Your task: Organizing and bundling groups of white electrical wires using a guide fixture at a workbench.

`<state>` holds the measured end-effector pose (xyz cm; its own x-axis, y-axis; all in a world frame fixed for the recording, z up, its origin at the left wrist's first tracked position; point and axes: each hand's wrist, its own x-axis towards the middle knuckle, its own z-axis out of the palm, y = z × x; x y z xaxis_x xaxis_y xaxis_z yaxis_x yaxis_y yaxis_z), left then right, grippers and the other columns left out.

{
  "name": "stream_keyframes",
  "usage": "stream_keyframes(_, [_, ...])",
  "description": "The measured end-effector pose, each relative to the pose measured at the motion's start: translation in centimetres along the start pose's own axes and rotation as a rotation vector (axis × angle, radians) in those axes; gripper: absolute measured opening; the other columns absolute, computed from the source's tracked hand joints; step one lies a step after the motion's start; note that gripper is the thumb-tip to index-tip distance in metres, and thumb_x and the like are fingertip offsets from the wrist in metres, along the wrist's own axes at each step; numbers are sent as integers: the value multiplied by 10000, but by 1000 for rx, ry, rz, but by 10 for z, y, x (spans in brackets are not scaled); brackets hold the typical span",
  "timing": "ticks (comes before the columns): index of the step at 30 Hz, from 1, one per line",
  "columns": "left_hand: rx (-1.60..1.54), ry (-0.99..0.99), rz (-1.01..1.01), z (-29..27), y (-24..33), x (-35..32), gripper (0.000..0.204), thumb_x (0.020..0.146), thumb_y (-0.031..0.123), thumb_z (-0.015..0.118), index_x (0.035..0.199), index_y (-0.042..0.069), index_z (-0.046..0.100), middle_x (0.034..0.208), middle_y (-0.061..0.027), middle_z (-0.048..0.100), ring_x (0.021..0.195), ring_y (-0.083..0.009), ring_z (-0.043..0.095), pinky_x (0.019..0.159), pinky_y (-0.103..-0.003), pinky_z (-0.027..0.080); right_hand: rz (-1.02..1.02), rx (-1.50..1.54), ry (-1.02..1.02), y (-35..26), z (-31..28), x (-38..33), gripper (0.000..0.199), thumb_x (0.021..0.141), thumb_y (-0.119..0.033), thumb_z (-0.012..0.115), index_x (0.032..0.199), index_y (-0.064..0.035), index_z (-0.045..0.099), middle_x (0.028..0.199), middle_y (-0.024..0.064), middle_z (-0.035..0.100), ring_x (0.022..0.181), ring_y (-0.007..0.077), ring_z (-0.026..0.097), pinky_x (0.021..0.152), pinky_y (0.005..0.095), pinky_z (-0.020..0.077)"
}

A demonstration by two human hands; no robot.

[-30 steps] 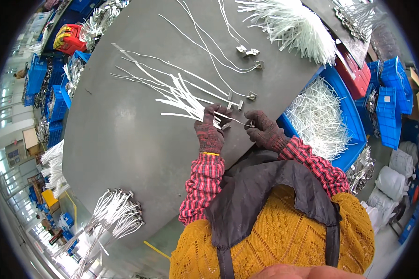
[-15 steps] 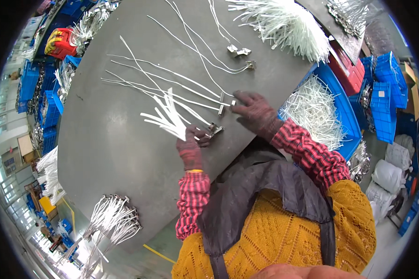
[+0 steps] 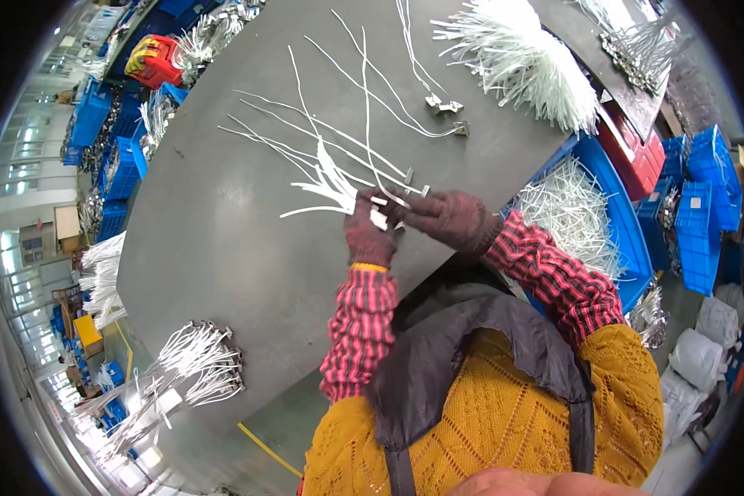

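Note:
My left hand (image 3: 370, 233), in a dark knit glove, is closed around a bundle of short white tubes (image 3: 332, 183) that fan out to the left. My gloved right hand (image 3: 456, 221) meets it from the right, its fingertips pinched together on the end of a thin white wire (image 3: 369, 124). That wire runs away up the table. Just beyond both hands lie several white wires (image 3: 306, 136) with a small metal piece (image 3: 408, 176) at their near ends. The fingers partly hide what lies between the two hands.
The grey table (image 3: 207, 240) carries more wires with metal clips (image 3: 444, 104) and a big pile of white strips (image 3: 525, 62) at the far right. A blue bin (image 3: 616, 190) of short white tubes stands at right. Bundled wires (image 3: 198, 360) hang over the near left edge.
My right hand has moved left and down to meet my left hand, bringing the wire end along. My left hand has shifted slightly right and up with the tubes. The whole view has turned a little.

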<state>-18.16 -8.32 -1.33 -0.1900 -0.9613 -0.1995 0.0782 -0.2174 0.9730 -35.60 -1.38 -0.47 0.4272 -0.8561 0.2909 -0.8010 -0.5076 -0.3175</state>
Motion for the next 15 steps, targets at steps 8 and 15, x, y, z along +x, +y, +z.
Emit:
stream_keyframes(8, [-544, 574, -295, 59, -20, 50, 182, 877, 190, 587, 742, 69, 581, 569, 9, 450, 452, -120, 391, 418, -247, 309, 687, 841, -73, -78, -11, -108, 232, 907, -206, 646, 1088, -59, 645, 964, 121, 649, 926, 295, 644, 789, 390, 523])
stream_keyframes(15, [-677, 340, -322, 51, -28, 44, 174, 949, 238, 568, 956, 76, 632, 845, -48, 676, 708, -212, 663, 641, -308, 551, 1702, 839, 412, -60, -13, -397, 231, 803, -135, 633, 1014, -57, 684, 662, 35, 601, 440, 109, 463, 403, 282, 360])
